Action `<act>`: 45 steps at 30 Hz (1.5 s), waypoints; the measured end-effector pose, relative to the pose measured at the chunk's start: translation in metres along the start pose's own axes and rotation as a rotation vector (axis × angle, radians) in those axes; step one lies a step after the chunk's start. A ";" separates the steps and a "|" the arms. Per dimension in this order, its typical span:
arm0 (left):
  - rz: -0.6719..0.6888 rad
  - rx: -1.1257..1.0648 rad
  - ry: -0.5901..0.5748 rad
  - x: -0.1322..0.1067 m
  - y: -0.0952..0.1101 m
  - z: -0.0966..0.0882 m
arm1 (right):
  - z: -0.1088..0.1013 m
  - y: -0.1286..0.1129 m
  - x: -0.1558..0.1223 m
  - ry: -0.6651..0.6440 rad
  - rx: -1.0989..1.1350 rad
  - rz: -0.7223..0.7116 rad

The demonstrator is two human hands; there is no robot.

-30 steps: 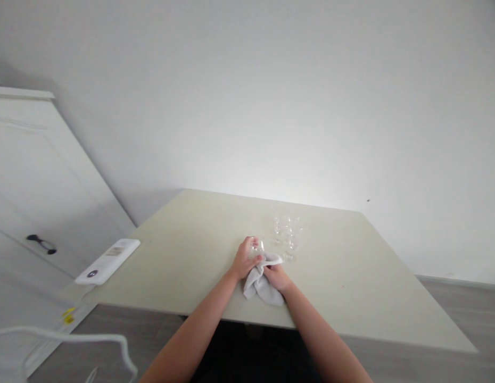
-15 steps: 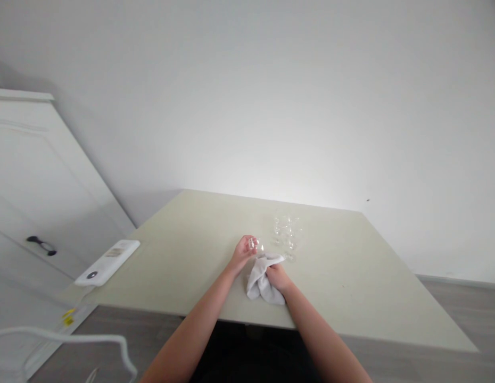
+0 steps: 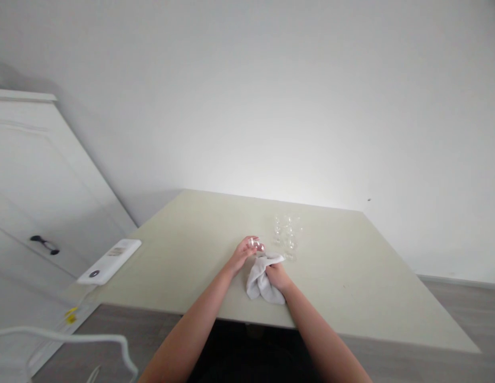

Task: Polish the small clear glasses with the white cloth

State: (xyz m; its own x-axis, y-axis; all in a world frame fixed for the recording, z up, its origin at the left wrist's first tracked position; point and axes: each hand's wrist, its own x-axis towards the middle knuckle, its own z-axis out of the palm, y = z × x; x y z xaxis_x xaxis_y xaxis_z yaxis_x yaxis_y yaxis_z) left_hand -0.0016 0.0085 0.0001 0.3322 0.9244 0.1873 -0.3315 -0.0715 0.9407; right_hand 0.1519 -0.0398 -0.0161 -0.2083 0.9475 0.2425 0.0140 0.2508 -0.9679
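My left hand [image 3: 243,251] is closed around a small clear glass [image 3: 256,245], its fingers wrapped about the side, above the table's near middle. My right hand [image 3: 277,275] grips a white cloth [image 3: 262,283], which hangs in folds down to the tabletop. The cloth's upper edge is close beside the glass; whether they touch I cannot tell. Just beyond my right hand, several clear glasses [image 3: 288,234] stand grouped together on the table. Their outlines are faint against the pale surface.
The pale table [image 3: 391,298] reaches back to a white wall [image 3: 271,106]. On its left edge lies a white power-bank-like box [image 3: 110,261] with a cord. A white cabinet [image 3: 40,197] with a dark handle [image 3: 44,244] stands at left. A white tube [image 3: 72,337] crosses the lower left.
My left hand has turned the glass slightly, and its fingers now reach further along it. My right hand and the cloth have hardly moved.
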 end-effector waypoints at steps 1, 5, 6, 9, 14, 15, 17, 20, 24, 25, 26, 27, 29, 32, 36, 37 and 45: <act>-0.021 -0.026 -0.015 0.000 0.000 0.000 | 0.000 -0.001 0.000 0.007 0.008 0.004; -0.018 -0.094 -0.033 0.000 0.000 0.000 | 0.001 -0.003 0.000 0.005 0.038 0.041; 0.004 -0.087 -0.011 0.000 -0.001 -0.001 | 0.000 -0.004 0.000 0.001 0.044 0.048; 0.018 -0.063 0.017 0.002 -0.001 -0.003 | 0.000 -0.004 -0.001 -0.014 0.053 0.050; -0.015 -0.104 -0.034 0.003 -0.003 -0.006 | 0.001 -0.006 -0.001 -0.001 0.049 0.055; -0.007 -0.098 -0.021 0.003 -0.003 -0.006 | 0.001 -0.006 -0.001 0.001 0.045 0.061; 0.006 -0.055 0.016 0.002 -0.003 -0.004 | 0.001 -0.007 -0.001 -0.004 0.043 0.061; 0.004 0.038 0.061 0.002 -0.002 -0.002 | 0.001 -0.007 0.000 -0.026 0.056 0.036; 0.015 0.066 0.012 0.001 0.000 -0.003 | 0.001 -0.003 0.001 -0.046 0.047 0.002; 0.022 0.067 -0.011 0.001 0.001 -0.003 | 0.001 -0.001 0.001 -0.040 0.044 0.003; 0.028 0.069 -0.029 0.000 0.001 -0.003 | 0.000 0.000 0.001 -0.030 0.043 0.011; 0.032 0.070 -0.039 0.000 0.001 -0.003 | 0.000 0.001 0.001 -0.017 0.041 0.022; 0.043 0.075 -0.032 0.000 0.002 -0.002 | -0.001 0.003 0.001 0.000 0.031 0.044; 0.065 0.096 0.035 -0.001 0.004 0.000 | -0.001 0.004 0.001 -0.009 0.013 0.060; 0.019 0.074 0.070 -0.002 0.007 0.002 | -0.001 0.003 0.000 -0.010 0.012 0.063; 0.009 0.054 0.051 -0.003 0.008 0.002 | -0.001 0.003 0.001 -0.005 0.014 0.062; 0.039 0.042 0.046 -0.002 0.004 0.002 | -0.001 0.002 0.000 0.004 0.016 0.066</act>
State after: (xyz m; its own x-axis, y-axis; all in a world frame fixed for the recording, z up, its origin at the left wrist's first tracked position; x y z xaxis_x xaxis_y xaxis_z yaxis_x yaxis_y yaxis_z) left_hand -0.0016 0.0058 0.0041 0.2787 0.9367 0.2120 -0.3060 -0.1226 0.9441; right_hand 0.1524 -0.0389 -0.0182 -0.2033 0.9628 0.1781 0.0120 0.1843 -0.9828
